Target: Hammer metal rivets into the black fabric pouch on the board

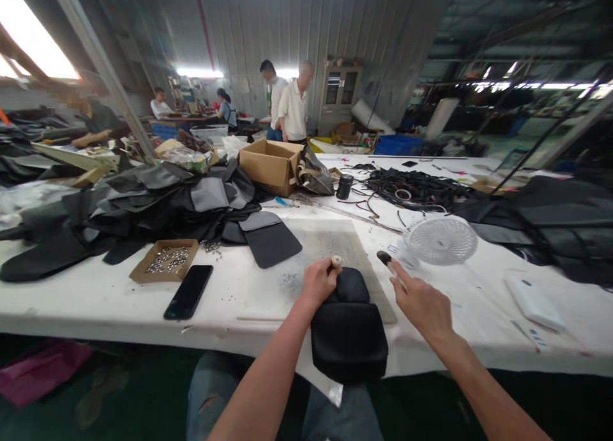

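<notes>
My left hand (320, 284) is closed around a small upright tool with a pale round top (337, 261), perhaps a setting punch; its lower end is hidden. It stands at the far end of a black pouch (349, 339), which lies partly on a pale board (282, 300) and overhangs the table's front edge. To the right, my right hand (425, 307) grips the handle of a hammer with a dark head (384, 258), raised a little apart from the punch. A flat black flap piece with a grey top (272, 240) rests on the board's left side.
A cardboard tray of small metal studs (167, 262) and a black phone (188, 292) lie left. Black fabric pieces (119, 205) are heaped behind. On the right are a white fan (440, 240) and a white box-like device (534, 300). Several people are in the background.
</notes>
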Action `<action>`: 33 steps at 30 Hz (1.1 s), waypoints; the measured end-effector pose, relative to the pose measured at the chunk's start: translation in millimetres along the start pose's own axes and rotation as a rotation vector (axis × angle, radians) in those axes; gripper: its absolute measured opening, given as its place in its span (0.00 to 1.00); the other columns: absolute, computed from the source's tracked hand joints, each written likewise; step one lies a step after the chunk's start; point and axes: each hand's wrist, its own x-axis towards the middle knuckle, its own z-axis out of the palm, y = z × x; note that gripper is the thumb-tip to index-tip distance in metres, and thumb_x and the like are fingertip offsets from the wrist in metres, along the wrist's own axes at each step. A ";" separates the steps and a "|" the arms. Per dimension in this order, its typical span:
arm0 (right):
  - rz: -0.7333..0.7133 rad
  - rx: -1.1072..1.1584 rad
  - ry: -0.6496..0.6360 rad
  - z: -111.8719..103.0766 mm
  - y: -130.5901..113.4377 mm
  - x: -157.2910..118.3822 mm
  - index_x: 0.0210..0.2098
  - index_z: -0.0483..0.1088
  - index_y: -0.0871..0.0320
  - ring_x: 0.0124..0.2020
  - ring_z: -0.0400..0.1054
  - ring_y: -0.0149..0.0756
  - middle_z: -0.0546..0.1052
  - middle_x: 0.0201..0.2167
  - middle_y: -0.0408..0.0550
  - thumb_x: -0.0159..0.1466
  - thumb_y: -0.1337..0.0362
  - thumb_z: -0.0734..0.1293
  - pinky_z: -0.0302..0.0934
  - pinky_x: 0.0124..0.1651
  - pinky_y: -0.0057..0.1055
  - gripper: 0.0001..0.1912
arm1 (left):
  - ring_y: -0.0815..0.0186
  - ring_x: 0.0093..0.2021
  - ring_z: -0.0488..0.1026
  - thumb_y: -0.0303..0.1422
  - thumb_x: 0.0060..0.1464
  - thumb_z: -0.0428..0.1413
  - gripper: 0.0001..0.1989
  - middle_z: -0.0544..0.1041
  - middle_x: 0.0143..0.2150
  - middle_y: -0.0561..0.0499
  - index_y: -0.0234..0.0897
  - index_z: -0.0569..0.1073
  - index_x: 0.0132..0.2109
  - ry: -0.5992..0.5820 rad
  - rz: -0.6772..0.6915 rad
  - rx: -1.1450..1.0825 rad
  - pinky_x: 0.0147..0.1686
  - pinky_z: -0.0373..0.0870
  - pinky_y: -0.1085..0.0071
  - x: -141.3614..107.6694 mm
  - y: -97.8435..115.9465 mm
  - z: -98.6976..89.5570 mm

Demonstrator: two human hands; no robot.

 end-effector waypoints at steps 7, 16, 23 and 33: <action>-0.174 0.062 0.105 33.8 -10.2 -19.1 0.62 0.81 0.58 0.60 0.74 0.59 0.78 0.60 0.67 0.81 0.55 0.61 0.66 0.63 0.53 0.22 | 0.60 0.41 0.79 0.37 0.65 0.63 0.07 0.85 0.39 0.50 0.39 0.80 0.40 0.001 -0.052 -0.309 0.44 0.73 0.66 10.5 -1.9 -5.4; -0.362 0.319 0.022 56.6 -86.5 -45.0 0.67 0.80 0.47 0.58 0.74 0.56 0.78 0.63 0.57 0.81 0.52 0.64 0.68 0.60 0.53 0.22 | 0.63 0.37 0.80 0.47 0.62 0.66 0.17 0.87 0.40 0.46 0.37 0.83 0.42 -0.017 -0.172 -0.566 0.40 0.75 0.68 13.7 -11.2 -7.5; -0.361 0.403 0.024 55.2 -78.4 -44.2 0.65 0.81 0.48 0.60 0.75 0.54 0.79 0.63 0.56 0.80 0.52 0.65 0.69 0.64 0.51 0.20 | 0.68 0.34 0.78 0.61 0.64 0.60 0.29 0.88 0.47 0.39 0.36 0.79 0.46 0.300 -0.330 -0.712 0.38 0.76 0.70 19.0 -14.8 -15.4; 0.135 0.738 -0.253 32.0 -56.9 -8.8 0.50 0.82 0.59 0.46 0.82 0.57 0.87 0.44 0.58 0.62 0.44 0.78 0.72 0.48 0.43 0.27 | 0.61 0.34 0.81 0.59 0.64 0.59 0.26 0.85 0.39 0.43 0.38 0.78 0.42 0.239 -0.253 -0.443 0.40 0.76 0.64 17.1 -10.2 -7.6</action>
